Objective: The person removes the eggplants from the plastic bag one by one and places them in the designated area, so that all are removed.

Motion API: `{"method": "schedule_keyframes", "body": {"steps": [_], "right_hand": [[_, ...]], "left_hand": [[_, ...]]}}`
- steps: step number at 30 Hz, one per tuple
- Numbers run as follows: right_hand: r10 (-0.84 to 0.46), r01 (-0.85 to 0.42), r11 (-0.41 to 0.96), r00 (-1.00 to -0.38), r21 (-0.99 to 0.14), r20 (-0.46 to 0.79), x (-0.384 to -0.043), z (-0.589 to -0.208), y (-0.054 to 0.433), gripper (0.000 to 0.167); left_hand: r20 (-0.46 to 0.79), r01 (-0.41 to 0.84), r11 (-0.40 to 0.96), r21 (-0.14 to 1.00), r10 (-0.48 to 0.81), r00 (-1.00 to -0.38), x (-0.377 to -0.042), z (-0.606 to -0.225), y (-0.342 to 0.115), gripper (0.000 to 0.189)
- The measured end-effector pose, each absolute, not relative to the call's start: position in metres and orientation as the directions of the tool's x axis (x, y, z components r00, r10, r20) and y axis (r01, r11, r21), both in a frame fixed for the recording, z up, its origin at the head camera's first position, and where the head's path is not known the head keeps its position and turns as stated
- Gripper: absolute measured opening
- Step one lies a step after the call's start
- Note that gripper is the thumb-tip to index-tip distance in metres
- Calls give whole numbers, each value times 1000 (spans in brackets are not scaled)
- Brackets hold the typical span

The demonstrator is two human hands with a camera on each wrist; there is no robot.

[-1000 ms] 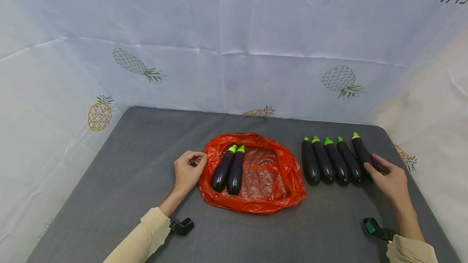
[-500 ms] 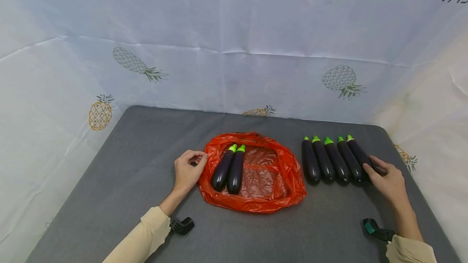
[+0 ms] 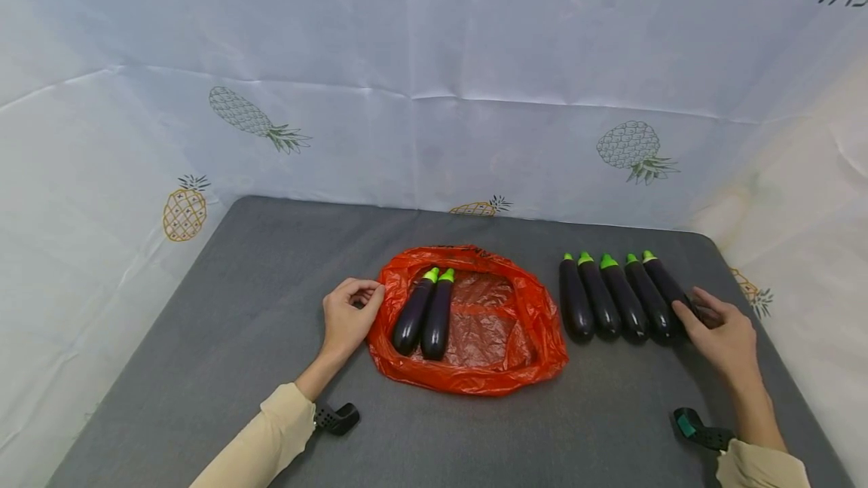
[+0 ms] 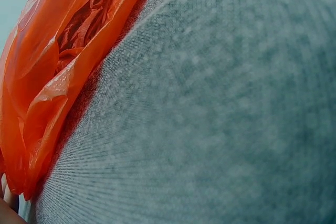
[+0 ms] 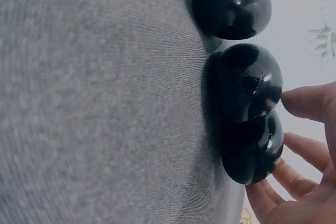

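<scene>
An orange-red plastic bag (image 3: 475,381) lies on the table with its mouth spread wide. Two dark eggplants (image 3: 435,318) with green stems lie side by side in its left part. My left hand (image 3: 349,315) pinches the bag's left rim between thumb and fingers; in the left wrist view only a bit of finger shows below the bag (image 4: 44,114). On the right, several eggplants (image 3: 602,303) form a row. My right hand (image 3: 724,333) is at the outermost eggplant (image 5: 254,150), fingers spread loosely along its outer side, thumb over the neighbouring eggplant (image 5: 249,82).
The grey-covered table (image 3: 298,247) carries everything. Behind and beside it hangs a white cloth (image 3: 407,149) printed with pineapples. Black camera mounts (image 3: 705,428) stick out from both wrists, close over the tabletop.
The outermost eggplant's stem end has swung left against its neighbour, and my right hand followed slightly. Between the last two frames the right fingers loosened a little. The left hand and bag stayed still.
</scene>
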State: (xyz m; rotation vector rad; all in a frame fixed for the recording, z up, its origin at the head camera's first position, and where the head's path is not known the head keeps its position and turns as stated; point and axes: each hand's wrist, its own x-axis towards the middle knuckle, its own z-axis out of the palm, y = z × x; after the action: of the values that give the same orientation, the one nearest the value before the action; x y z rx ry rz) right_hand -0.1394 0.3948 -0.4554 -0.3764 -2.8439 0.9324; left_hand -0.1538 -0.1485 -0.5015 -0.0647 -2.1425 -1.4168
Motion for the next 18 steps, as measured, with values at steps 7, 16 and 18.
{"method": "schedule_keyframes", "body": {"steps": [7, 16, 18], "right_hand": [[343, 219, 751, -936, -623, 85, -136, -452, 390, 63], [440, 254, 662, -894, -705, 91, -136, -440, 375, 63], [441, 240, 650, -892, -722, 101, -136, -436, 370, 62]], "left_hand": [[449, 320, 432, 844, -239, -861, -155, -504, -152, 6], [442, 322, 417, 850, -230, -867, -155, -506, -155, 7], [443, 322, 419, 849, -233, -866, -155, -506, -155, 6]]}}
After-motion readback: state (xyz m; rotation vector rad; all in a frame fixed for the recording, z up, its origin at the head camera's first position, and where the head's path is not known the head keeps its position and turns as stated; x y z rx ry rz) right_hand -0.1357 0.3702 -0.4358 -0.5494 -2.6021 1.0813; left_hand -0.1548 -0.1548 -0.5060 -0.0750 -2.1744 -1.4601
